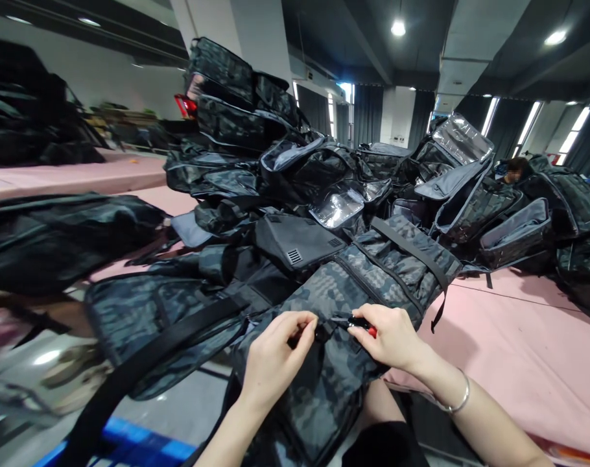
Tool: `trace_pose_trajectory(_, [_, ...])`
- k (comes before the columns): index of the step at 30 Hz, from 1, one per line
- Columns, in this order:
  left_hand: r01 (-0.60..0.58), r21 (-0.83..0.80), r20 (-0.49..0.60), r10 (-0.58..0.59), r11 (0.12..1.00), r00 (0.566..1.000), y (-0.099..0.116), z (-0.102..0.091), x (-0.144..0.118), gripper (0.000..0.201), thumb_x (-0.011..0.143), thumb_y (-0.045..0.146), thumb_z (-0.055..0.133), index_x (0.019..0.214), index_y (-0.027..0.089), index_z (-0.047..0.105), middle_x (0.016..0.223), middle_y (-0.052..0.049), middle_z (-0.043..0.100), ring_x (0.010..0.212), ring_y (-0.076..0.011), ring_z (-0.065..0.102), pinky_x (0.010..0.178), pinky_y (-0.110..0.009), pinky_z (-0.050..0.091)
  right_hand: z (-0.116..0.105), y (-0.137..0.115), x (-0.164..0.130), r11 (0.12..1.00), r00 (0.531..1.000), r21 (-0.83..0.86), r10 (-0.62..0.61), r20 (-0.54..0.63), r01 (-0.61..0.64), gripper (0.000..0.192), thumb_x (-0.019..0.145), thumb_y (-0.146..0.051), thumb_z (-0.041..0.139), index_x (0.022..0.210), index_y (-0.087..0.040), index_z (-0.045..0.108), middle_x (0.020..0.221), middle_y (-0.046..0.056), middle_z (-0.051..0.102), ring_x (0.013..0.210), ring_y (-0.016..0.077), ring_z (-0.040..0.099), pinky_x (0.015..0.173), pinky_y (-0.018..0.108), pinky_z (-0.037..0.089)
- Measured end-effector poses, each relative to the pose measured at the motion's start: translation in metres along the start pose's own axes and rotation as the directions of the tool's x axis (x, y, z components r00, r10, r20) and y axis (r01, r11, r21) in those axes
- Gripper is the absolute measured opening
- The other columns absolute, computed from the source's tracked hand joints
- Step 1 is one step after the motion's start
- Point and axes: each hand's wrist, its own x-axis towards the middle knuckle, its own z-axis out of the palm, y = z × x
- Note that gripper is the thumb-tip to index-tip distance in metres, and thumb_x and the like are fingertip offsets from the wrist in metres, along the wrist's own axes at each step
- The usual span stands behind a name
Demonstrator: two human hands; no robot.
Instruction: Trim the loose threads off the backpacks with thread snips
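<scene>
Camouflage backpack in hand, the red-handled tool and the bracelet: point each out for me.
camouflage backpack (373, 272), head view, on its upper front panel.
red-handled tool (362, 323), head view, on the black part by the right hand's fingers.
bracelet (461, 397), head view, on the band at the right wrist.

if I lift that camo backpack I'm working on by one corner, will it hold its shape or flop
Probably flop. The camo backpack drapes off the table edge and creases under the left hand and right hand, so the fabric looks soft. Its loose black strap would likely dangle and may snag. It looks unfilled, so likely light.
</scene>
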Motion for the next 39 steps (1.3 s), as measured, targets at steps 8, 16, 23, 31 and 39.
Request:
trace_pose_trajectory(8, [0.033, -0.027, -0.003, -0.033, 0.999, 0.999, 0.002, -0.002, 0.001, 0.02, 0.084, 0.034, 0.048, 0.077, 0.02, 0.06, 0.074, 0.0, 0.065, 0.063, -0.0112, 0.056, 0.061, -0.021, 0.045, 0.005, -0.001, 0.001, 0.997, 1.0, -0.08, -0.018, 0.023, 0.02, 0.017, 0.088, -0.032, 0.049, 0.093, -0.023, 0.062, 0.088, 0.003, 0.069, 0.078, 0.0162, 0.065, 0.065, 0.023, 0.046])
trace_pose_trajectory(16, [-0.015, -0.002, 0.0, 0.015, 1.0, 1.0, 0.011, -0.002, 0.0, 0.02, 0.085, 0.034, 0.048, 0.081, 0.02, 0.062, 0.078, -0.001, 0.067, 0.069, -0.0129, 0.06, 0.065, -0.023, 0.048, -0.02, 0.0, -0.01, 0.938, 0.946, 0.333, 0.191, -0.26, -0.098, 0.019, 0.083, -0.033, 0.055, 0.093, -0.019, 0.062, 0.089, 0.004, 0.068, 0.08, 0.0156, 0.064, 0.072, 0.025, 0.051])
trace_pose_trajectory(23, [-0.205, 0.021, -0.01, 0.205, 0.979, 0.979, 0.039, 0.004, -0.009, 0.014, 0.085, 0.027, 0.051, 0.083, 0.021, 0.063, 0.079, -0.001, 0.067, 0.075, -0.0145, 0.062, 0.073, -0.027, 0.049, -0.02, 0.009, -0.04, 0.909, 0.909, 0.341, 0.334, -0.251, -0.239, 0.021, 0.083, -0.034, 0.056, 0.097, -0.019, 0.06, 0.083, 0.002, 0.066, 0.07, 0.0136, 0.062, 0.064, 0.023, 0.049])
trace_pose_trajectory(31, [-0.342, 0.267, 0.071, 0.335, 0.901, 0.939, 0.045, 0.01, -0.021, 0.019, 0.089, 0.023, 0.044, 0.088, 0.019, 0.063, 0.082, -0.002, 0.067, 0.07, -0.0152, 0.062, 0.067, -0.027, 0.048, -0.017, 0.007, -0.038, 0.928, 0.922, 0.319, 0.284, -0.262, -0.195, 0.021, 0.082, -0.033, 0.056, 0.097, -0.019, 0.061, 0.088, 0.003, 0.067, 0.074, 0.0149, 0.062, 0.068, 0.025, 0.051])
trace_pose_trajectory(39, [-0.363, 0.32, 0.05, 0.368, 0.875, 0.929, 0.043, 0.015, -0.019, 0.012, 0.086, 0.015, 0.045, 0.082, 0.017, 0.057, 0.076, -0.002, 0.064, 0.065, -0.0146, 0.06, 0.063, -0.027, 0.045, -0.014, 0.009, -0.038, 0.943, 0.932, 0.279, 0.255, -0.257, -0.181, 0.022, 0.083, -0.033, 0.056, 0.099, -0.019, 0.061, 0.091, 0.003, 0.068, 0.078, 0.0155, 0.064, 0.07, 0.025, 0.051])
